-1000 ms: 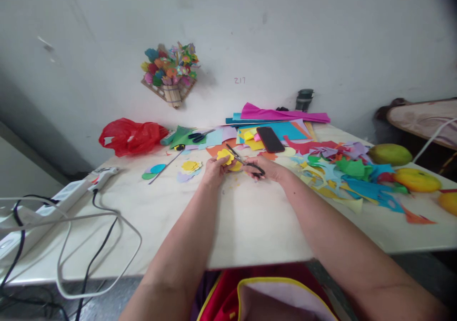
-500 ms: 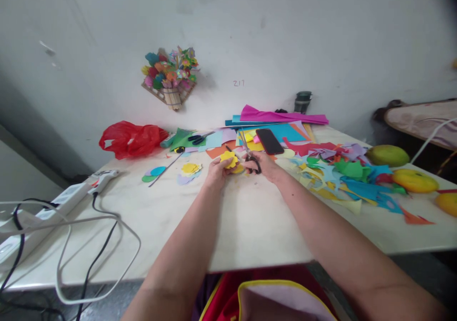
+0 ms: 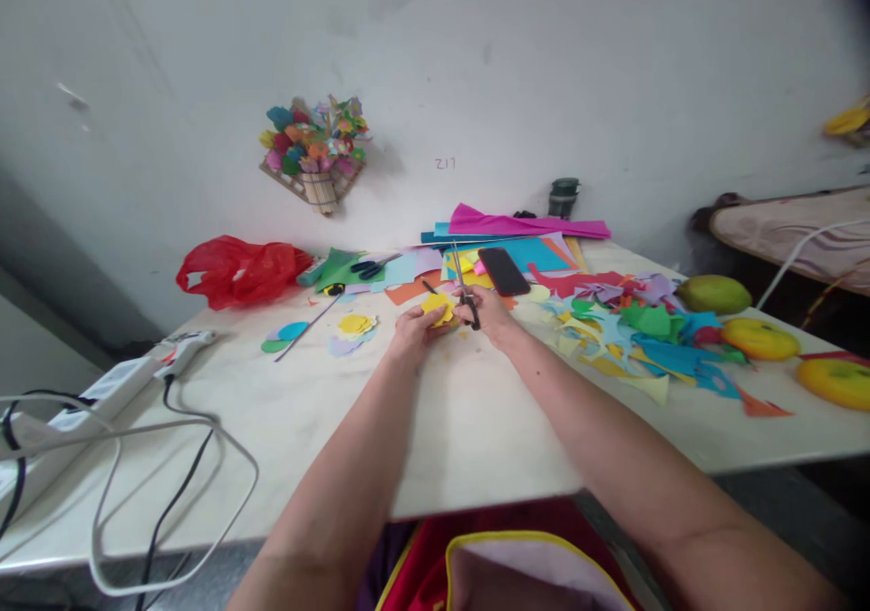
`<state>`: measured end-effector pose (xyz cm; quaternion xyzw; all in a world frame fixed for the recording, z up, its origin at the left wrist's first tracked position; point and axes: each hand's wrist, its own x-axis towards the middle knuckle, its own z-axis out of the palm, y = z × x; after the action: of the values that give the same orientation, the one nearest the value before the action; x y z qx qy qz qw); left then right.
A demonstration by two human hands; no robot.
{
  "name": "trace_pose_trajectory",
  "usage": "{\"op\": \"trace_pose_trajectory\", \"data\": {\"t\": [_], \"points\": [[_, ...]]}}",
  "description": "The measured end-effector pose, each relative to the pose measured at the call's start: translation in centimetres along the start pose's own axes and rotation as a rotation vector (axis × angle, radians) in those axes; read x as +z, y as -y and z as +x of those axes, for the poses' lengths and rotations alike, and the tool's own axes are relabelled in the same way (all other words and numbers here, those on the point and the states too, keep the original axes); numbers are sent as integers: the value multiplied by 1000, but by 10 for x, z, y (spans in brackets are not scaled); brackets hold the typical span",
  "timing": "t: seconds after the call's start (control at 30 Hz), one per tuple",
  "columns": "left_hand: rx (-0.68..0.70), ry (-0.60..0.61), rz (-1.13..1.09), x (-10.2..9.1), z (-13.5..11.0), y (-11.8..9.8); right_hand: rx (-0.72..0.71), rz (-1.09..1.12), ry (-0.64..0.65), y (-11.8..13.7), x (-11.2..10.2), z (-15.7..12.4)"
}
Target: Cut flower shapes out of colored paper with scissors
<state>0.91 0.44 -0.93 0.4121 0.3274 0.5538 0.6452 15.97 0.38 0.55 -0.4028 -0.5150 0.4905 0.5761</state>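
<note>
Between the thumb and fingers of my left hand (image 3: 413,327) is a yellow paper flower (image 3: 437,306) with a scalloped edge, held above the table. My right hand (image 3: 490,315) is closed around the dark handles of a pair of scissors (image 3: 468,307), whose blades point up and away from me, just right of the flower. Left of my hands lies a small stack of yellow paper flowers (image 3: 356,324), with lilac paper shapes (image 3: 345,346) partly beneath it. Blue and green paper circles (image 3: 292,331) rest farther left, near a thin dark strip.
Beyond my hands are a phone (image 3: 504,272), coloured paper sheets (image 3: 536,255) and a second pair of scissors (image 3: 371,268). Paper scraps (image 3: 652,321) and mangoes (image 3: 759,337) cover the right side. A red plastic bag (image 3: 237,271), power strips (image 3: 101,393) and loose cables (image 3: 255,475) are at left.
The view has swung slightly right, so everything sits a little farther left. My right hand has turned the scissors a little, and both hands keep their holds.
</note>
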Motion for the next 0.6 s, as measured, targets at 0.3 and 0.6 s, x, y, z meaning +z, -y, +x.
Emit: {"op": "trace_pose_trajectory", "data": {"t": [0.3, 0.6], "points": [[-44, 73, 113, -6, 1, -1, -45, -29, 13, 1, -7, 4], [42, 50, 11, -3, -2, -3, 16, -125, 131, 5, -15, 0]]}}
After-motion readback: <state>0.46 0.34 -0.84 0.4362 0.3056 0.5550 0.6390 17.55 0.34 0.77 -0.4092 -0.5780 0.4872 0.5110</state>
